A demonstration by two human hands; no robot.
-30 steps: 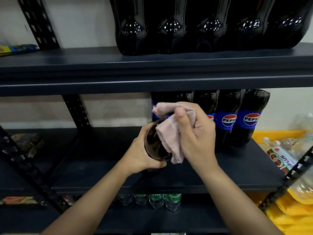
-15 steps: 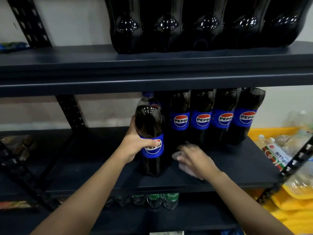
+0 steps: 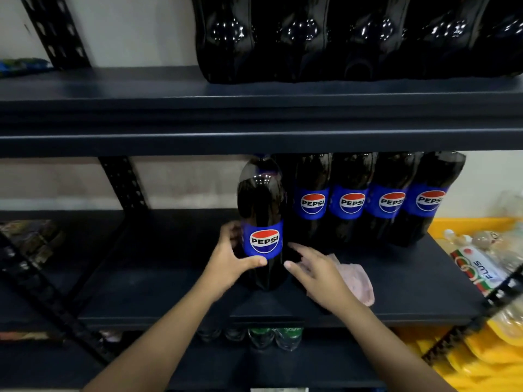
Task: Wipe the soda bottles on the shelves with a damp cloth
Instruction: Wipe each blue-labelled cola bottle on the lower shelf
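A large dark Pepsi bottle (image 3: pixel 261 199) stands upright at the front of the middle shelf (image 3: pixel 410 284). My left hand (image 3: pixel 232 261) grips it at the blue label, thumb across the front. My right hand (image 3: pixel 317 275) hovers just right of the bottle's base with its fingers spread, touching nothing that I can make out. The pink cloth (image 3: pixel 356 281) lies crumpled on the shelf, partly under that hand's outer edge. Behind the held bottle, a row of several more Pepsi bottles (image 3: pixel 351 202) lines the back of the shelf.
The top shelf (image 3: pixel 169 108) carries several big dark bottles (image 3: pixel 339 38). Small green-labelled bottles (image 3: pixel 271 338) sit on the shelf below. A yellow crate (image 3: pixel 481 349) with packaged bottles stands at the right. A perforated black post (image 3: pixel 124 185) rises at the left.
The bottle was tilted between both hands and rubbed with the cloth; now it stands upright on the shelf. My right hand dropped to the shelf and the cloth lies there.
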